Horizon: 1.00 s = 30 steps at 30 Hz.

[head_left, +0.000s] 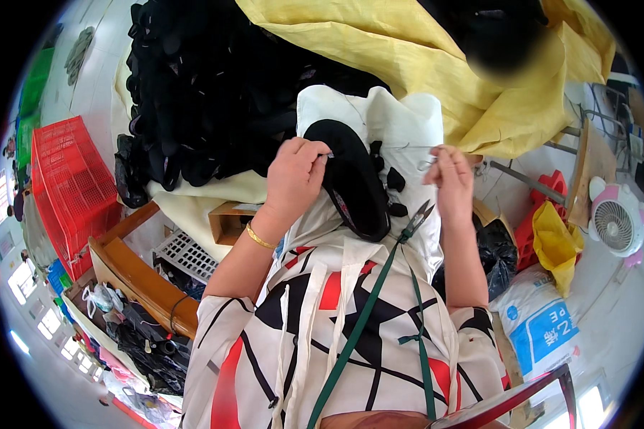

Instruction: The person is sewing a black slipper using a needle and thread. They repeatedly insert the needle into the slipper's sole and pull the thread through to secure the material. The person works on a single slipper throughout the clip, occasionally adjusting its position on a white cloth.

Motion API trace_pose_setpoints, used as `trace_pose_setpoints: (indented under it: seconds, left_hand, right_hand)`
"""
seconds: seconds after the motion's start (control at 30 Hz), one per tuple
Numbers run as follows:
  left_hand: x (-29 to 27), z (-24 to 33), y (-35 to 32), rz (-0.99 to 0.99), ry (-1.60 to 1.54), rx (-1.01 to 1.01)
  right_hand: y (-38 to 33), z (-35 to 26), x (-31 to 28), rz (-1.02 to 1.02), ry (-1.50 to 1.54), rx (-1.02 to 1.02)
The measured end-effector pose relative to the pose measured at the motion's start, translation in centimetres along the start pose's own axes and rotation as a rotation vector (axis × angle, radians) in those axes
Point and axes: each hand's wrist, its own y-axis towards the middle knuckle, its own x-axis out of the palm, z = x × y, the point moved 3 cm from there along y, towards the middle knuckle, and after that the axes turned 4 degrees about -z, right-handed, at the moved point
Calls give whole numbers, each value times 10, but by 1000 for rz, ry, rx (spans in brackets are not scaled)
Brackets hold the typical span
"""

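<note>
A black cloth shoe [343,146] lies on the white cloth [415,114] over my lap, its opening showing a patterned inside. My left hand [295,171] pinches the shoe's upper at its left side; a small pale spot shows at the fingertips. Off to the shoe's right, my right hand [452,175] is raised with fingers pinched together on a thin dark thread [408,147], which stretches toward the shoe. Whether a needle is also in those fingers is too small to tell. Several small black cloth pieces [395,179] lie between my hands. Small scissors [415,223] hang below on a green cord.
A large pile of black shoes [193,93] rises ahead on the left, with yellow sheeting [379,36] beside it. Red crates [71,186] and a wooden bench edge [147,275] stand left. At right are a small fan [617,222] and a white-and-blue sack [537,325].
</note>
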Motion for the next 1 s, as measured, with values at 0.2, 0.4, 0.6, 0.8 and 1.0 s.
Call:
trace_pose_setpoints:
  seconds: [0.2, 0.4, 0.6, 0.8, 1.0]
  left_hand:
    - [0, 11, 12, -177, 30, -223]
    - [11, 25, 31, -266, 407, -318]
    - [10, 0, 21, -164, 61, -336]
    - [15, -10, 5, -116, -545, -697]
    - [18, -14, 5, -103, -612, -710]
  right_hand:
    - [-25, -24, -58, 276, -610, -38]
    - [-17, -3, -34, 137, -174, -52]
    - [-9, -2, 68, -320, -256, 34]
    - [7, 13, 100, -404, -705, -223]
    - [8, 15, 102, -406, -804, -298]
